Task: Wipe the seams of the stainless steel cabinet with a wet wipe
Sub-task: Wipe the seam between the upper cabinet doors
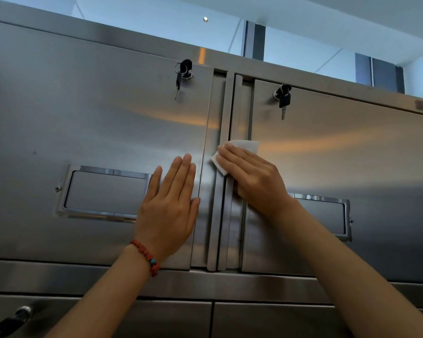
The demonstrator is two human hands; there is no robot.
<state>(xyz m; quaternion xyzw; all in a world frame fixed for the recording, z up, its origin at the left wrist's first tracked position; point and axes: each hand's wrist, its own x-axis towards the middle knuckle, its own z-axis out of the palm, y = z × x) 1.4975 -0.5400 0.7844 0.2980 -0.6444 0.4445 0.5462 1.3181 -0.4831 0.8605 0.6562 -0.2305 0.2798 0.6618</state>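
Pressing flat under the right hand (252, 176): one wet wipe (244, 146), white, folded, set against the centre seam (224, 167) of the stainless steel cabinet (95, 123). All places below are given from that seam.

- Wet wipe: lies on the seam about halfway up it, its corners showing above and left of the fingers. Judged light, limp and damp; it should mould into the groove but may bunch or slide on smooth steel. Best held by spreading the fingers over its middle, so pressure runs along the groove.
- Right hand: fingers straight and together, not curled; it presses the wipe onto the metal and does not pinch it.
- Left hand (171, 201): just left of the seam, palm and straight fingers resting flat on the left door (108, 142), grasping nothing. A red bead bracelet (147, 257) sits on the wrist.
- Cabinet: rigid, slick, reflective; door edges at the seam look thin, so a fingertip run there calls for care.
- Keys: left keys (183, 74) hang upper left of the seam, right keys (283, 98) upper right.
- Recessed handles: one (103, 191) left of the seam, another (327, 213) right, partly behind the right forearm.
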